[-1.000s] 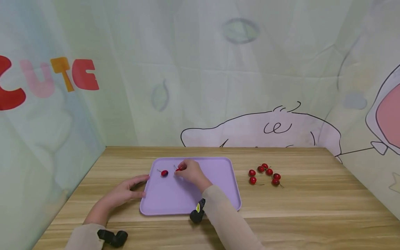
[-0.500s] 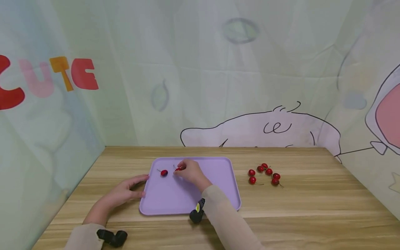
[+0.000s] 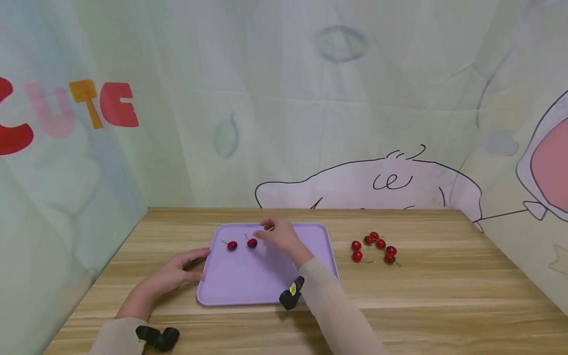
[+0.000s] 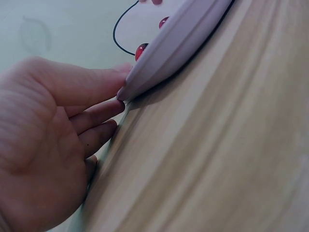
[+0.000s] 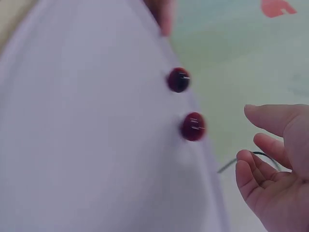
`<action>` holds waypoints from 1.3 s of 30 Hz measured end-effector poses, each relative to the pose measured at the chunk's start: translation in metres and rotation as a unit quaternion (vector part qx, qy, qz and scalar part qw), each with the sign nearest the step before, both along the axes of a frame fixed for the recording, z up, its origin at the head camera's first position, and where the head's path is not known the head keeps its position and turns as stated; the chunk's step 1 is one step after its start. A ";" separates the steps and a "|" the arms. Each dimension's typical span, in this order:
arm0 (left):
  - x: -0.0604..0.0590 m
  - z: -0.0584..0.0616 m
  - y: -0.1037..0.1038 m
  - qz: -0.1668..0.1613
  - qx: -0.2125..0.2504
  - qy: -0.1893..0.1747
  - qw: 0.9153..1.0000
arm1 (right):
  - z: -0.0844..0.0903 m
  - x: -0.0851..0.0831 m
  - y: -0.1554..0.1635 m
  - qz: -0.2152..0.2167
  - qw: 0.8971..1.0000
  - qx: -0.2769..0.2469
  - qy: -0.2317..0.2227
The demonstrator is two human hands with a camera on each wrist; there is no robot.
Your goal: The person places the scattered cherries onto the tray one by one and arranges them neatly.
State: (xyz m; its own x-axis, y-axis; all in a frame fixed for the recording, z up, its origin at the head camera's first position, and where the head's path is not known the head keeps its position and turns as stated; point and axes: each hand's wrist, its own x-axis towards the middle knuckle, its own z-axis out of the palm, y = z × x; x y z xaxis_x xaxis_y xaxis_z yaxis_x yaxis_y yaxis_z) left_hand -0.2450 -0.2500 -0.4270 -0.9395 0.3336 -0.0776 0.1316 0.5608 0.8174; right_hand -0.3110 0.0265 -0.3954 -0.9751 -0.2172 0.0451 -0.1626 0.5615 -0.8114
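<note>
Two red cherries with stems lie on the purple tray (image 3: 248, 291): a left cherry (image 3: 232, 245) and a right cherry (image 3: 252, 243). In the right wrist view, both the left cherry (image 5: 178, 79) and the right cherry (image 5: 193, 126) look dark and glossy. My right hand (image 3: 281, 237) hovers just right of the right cherry, its thumb and fingers apart with nothing between them. At the tray's left edge, my left hand (image 3: 173, 271) touches the rim with thumb and fingertips. The left wrist view shows the left hand (image 4: 53, 125) beside the tray rim (image 4: 169, 53).
Several more cherries (image 3: 380, 243) lie loosely grouped on the wooden table (image 3: 426, 305), right of the tray. A printed curtain (image 3: 199, 123) hangs behind the table and at its sides. Black cameras are strapped to both wrists.
The right hand has let go of the right cherry and moved slightly up and to the right. That cherry now lies uncovered on the tray. The left hand stays at the rim.
</note>
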 end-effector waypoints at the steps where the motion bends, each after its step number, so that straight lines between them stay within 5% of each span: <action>1: 0.000 0.000 0.000 -0.001 -0.001 0.001 1.000 | 0.004 0.000 0.004 0.002 1.000 -0.002 0.004; 21: -0.002 -0.002 -0.002 -0.012 0.011 0.014 1.000 | 0.059 0.019 0.103 -0.033 0.995 0.002 0.095; 39: 0.000 0.000 -0.001 -0.013 0.007 0.006 1.000 | 0.053 0.053 0.165 -0.078 0.988 0.057 0.117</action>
